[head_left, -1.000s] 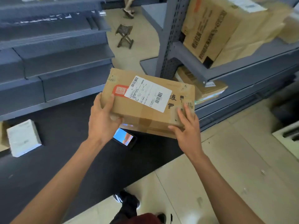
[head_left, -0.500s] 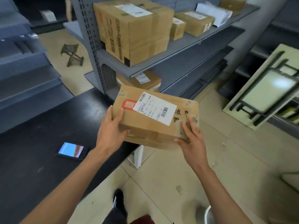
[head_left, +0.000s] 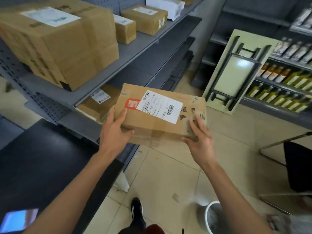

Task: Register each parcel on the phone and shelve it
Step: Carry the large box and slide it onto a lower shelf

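Since a second ago we've swung away from the black counter [head_left: 42, 157] toward the grey shelving unit [head_left: 135, 48], so the phone [head_left: 18, 220] has slid from just under the parcel down to the bottom left corner of our view, screen lit, lying on the counter. Nearest to us, both hands have the cardboard parcel [head_left: 158, 119] out over the tiled floor [head_left: 168, 174]: our left hand [head_left: 114, 132] grips the left end with fingers up over the top edge and thumb along the front side, and our right hand [head_left: 199, 141] cups the right corner, fingers spread on top and thumb under the front edge. Neither is wrapped right around it, more of a clamp between the two. White shipping label [head_left: 160, 106] faces up, so it looks like registering is done and we're on the shelving bit. Just past the parcel, the low shelf already has a flat labelled box [head_left: 99, 102] on it, and the shelf above carries a big carton [head_left: 59, 44] plus smaller boxes [head_left: 145, 19] further along. Main worry from here: the open slot beside the big carton looks tight-ish, so clipping the shelf lip or that carton going in could knock the parcel out of a two-sided squeeze like this. Also there's a bucket [head_left: 212, 217] by our feet to trip on.
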Motion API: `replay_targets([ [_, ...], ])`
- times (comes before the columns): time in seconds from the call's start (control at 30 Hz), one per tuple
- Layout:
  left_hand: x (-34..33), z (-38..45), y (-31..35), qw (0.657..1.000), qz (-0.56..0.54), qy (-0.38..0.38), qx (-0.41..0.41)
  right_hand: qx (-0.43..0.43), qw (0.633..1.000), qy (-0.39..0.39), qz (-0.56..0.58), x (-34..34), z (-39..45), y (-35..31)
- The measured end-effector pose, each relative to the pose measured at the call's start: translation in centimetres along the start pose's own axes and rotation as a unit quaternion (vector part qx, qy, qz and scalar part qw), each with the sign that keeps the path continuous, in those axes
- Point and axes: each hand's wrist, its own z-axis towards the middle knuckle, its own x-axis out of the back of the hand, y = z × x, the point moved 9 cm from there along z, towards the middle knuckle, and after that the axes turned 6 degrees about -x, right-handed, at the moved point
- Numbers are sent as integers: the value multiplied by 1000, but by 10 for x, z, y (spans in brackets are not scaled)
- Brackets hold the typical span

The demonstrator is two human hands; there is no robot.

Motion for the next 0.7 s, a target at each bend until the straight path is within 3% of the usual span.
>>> replay_targets([
  [0.23, -35, 88, 11, 1000, -9, -25, -6, -41, 998, 40, -21, 0, 59, 19],
  [0.53, -91, 161, 53, 997, 29, -59, -34, -88, 995, 16, -46, 14, 129, 73],
  [0.7, -129, 200, 80, 998, 33, -59, -10, -94, 994, -5, -51, 27, 181, 113],
])
